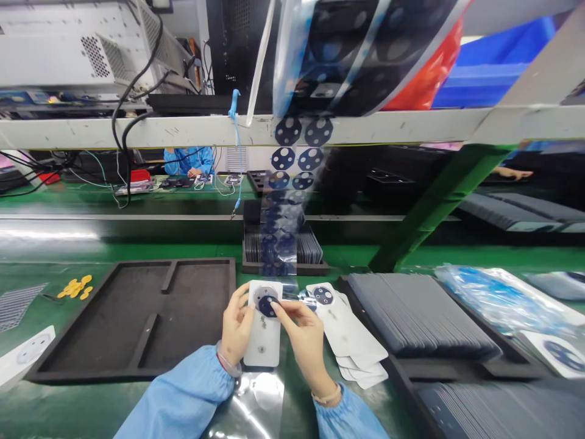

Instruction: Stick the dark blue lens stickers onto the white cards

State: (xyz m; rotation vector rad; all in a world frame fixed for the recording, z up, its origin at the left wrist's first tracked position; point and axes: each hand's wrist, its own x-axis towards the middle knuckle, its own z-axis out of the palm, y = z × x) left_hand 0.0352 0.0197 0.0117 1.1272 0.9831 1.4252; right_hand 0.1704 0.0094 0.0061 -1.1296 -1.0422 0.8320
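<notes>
A white phone-shaped panel (262, 344) with a round camera area near its top stands upright in front of me. My left hand (235, 326) grips it by its left edge, thumb on the front. Between thumb and fingers, my right hand (304, 335) pinches a dark round sticker (267, 306) with holes. The sticker lies over the panel's camera area; whether it is stuck down I cannot tell. Just right of that hand, several white panels (354, 335) lie fanned in a pile, the top one bearing a dark disc (323, 296).
A clear strip of dark round stickers (283, 158) hangs from the shelf (192, 132). Left stands a black divided tray (105, 317), with yellow discs (75, 286) beyond it. Racks of grey plates (420, 311) stand right, near a green post (439, 207). A co-worker's blue sleeves (183, 160) show behind.
</notes>
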